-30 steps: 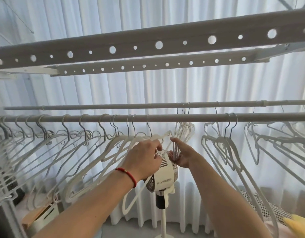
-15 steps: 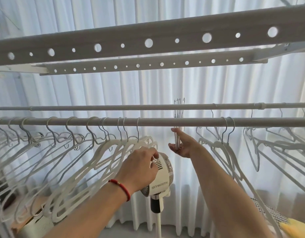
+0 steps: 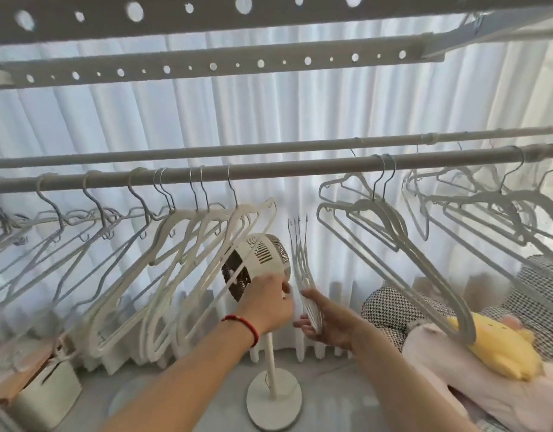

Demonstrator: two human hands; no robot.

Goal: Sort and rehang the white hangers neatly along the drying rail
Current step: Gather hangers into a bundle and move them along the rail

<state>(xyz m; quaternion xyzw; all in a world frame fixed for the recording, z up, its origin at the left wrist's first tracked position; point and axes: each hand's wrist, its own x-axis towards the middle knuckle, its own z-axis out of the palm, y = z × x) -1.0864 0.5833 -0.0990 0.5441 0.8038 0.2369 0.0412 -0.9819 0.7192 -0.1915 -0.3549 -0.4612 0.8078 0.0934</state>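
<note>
You are in a home, in a laundry nook by a window. White pleated curtains [image 3: 269, 113] glow with daylight behind a grey metal drying rail [image 3: 284, 169] strung with slim white clothes hangers [image 3: 206, 238]. Above you run flat grey bars punched with round holes [image 3: 206, 65], part of a ceiling-type airer. A white pedestal fan [image 3: 262, 254] stands on the pale floor. To your right lie a black-and-white houndstooth cushion [image 3: 390, 313] and a yellow plush toy [image 3: 499, 350].

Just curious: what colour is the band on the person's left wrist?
Red; the wristband shows clearly in the head view.
</note>
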